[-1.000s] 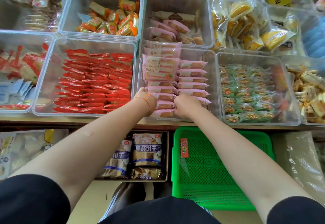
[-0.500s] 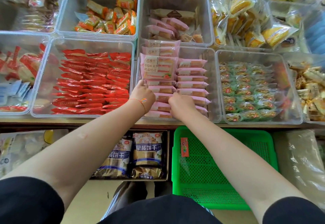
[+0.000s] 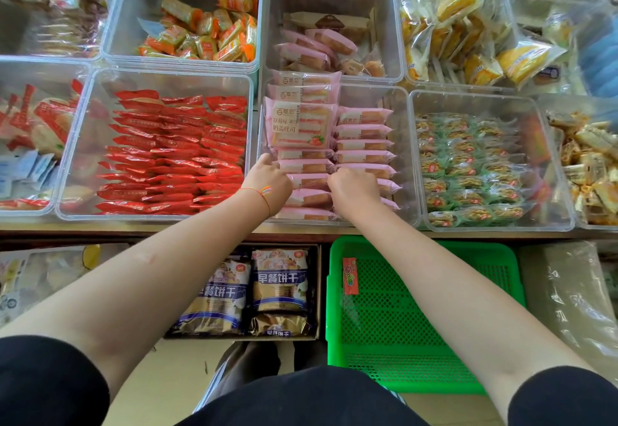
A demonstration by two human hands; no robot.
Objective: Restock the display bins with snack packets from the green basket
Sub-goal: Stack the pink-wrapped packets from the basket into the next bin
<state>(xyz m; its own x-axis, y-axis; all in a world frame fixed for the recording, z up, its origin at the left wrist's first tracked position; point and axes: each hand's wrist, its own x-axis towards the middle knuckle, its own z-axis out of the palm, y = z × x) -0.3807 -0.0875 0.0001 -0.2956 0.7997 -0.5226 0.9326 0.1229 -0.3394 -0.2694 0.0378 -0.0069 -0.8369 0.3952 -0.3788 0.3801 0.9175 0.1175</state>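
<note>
At the bottom of the frame sit the person's black sleeves, with both bare forearms reaching up toward the middle. Lower right of centre, under the right forearm, stands the green perforated plastic basket (image 3: 401, 325); its mesh floor is bare apart from one small red-and-yellow snack packet (image 3: 350, 276) lying by its upper left corner. To the left of the basket, an open cardboard box (image 3: 318, 292) holds blue-and-gold biscuit bags (image 3: 279, 280).

Above these runs the front edge of the wooden bench (image 3: 133, 229), which carries rows of clear plastic display bins. In the centre bin (image 3: 406, 158), pink-wrapped cake packets (image 3: 363, 144) lie in two stacked columns. The left hand (image 3: 269, 183), with a thin orange cord at the wrist, has its fingers curled on the left end of a packet in the left column. The right hand (image 3: 354, 188) lies just beside it, fingers curled down onto the pink packets at the gap between the columns; whether they pinch one or only press cannot be told.

Left of centre, another bin is packed with red foil packets (image 3: 174, 154); to the right, one holds green-wrapped snacks (image 3: 468, 165). Further up the frame, one bin holds orange and yellow sweets (image 3: 207, 32), and yellow cakes in clear bags (image 3: 468, 31) lie at the upper right.
</note>
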